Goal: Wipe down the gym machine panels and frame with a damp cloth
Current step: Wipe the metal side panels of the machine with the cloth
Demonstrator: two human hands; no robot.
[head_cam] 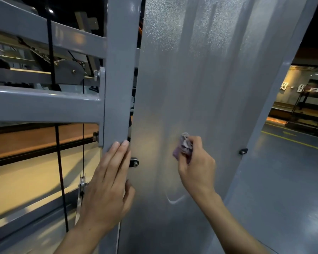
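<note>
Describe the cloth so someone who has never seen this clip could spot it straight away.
Find the wide frosted grey panel that fills the middle of the view. Low on it, the right hand presses a small crumpled cloth against the surface. It is purplish and wadded, the only soft thing among metal bolts and frame bars.

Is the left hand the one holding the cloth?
No, the right hand grips the crumpled cloth against the panel; the left hand rests flat on the frame post.
</note>
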